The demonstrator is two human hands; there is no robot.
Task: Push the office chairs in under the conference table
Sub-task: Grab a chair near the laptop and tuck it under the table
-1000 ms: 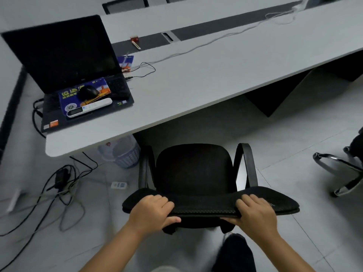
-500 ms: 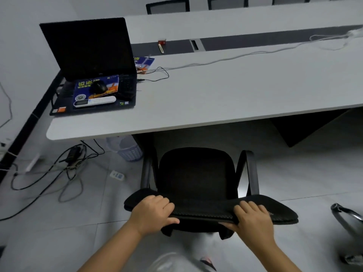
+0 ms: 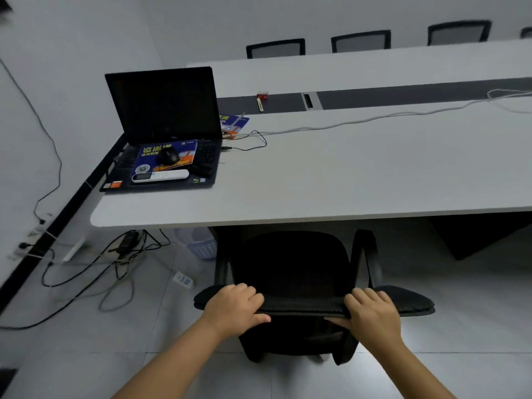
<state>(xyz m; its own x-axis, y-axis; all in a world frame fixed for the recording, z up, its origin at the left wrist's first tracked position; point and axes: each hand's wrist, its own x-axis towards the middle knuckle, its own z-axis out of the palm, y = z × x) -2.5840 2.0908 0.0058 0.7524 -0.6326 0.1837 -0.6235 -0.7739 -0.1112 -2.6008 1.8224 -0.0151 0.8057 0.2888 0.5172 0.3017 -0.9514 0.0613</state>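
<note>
Black office chair (image 3: 293, 272) gripped at its backrest by both hands, left hand (image 3: 234, 308) and right hand (image 3: 371, 315); mid-push, it needs rolling straight under the worktop (image 3: 345, 180).

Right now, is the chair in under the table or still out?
Mostly out. Only the front of the chair seat meets the table edge; the seat and backrest remain clear of it.

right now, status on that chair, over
Left hand and right hand both grip the chair backrest top. Seat front at the table edge, not yet under. Wastebasket sits left, apart.
</note>
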